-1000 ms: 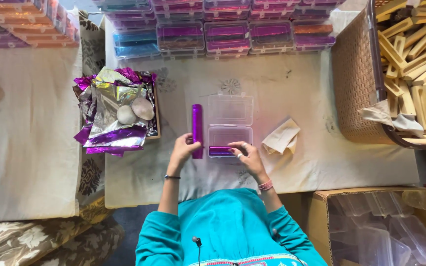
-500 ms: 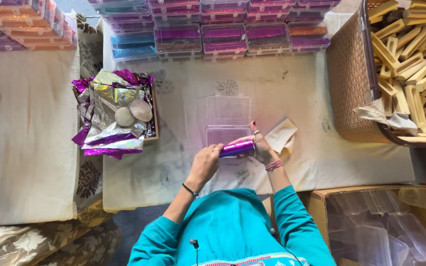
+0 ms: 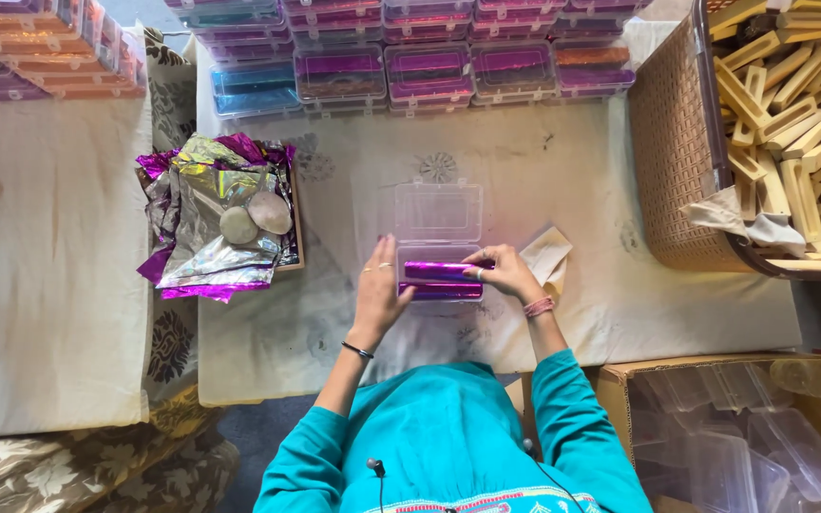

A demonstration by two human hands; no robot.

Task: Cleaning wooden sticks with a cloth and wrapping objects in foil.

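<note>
Two purple foil-wrapped bars (image 3: 442,279) lying side by side in the open clear plastic box (image 3: 438,211) on the bench (image 3: 572,171); left hand (image 3: 378,293) flat, fingers spread at the box's left edge, holding nothing; right hand (image 3: 501,273) pinching a bar's right end; likely light, stiff, foil slippery and crease-prone; best held by the ends.

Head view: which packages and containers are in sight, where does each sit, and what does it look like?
Clear hinged plastic box: table centre, lid open, two purple foil-wrapped bars inside, left hand and right hand on it.
Filled clear boxes: stacked rows along the far edge, purple, blue and orange contents.
Foil wrappers: left pile, purple and silver.
Cardboard carton: lower right, empty clear boxes inside.
Woven basket: right, tan, holding wooden blocks.
</note>
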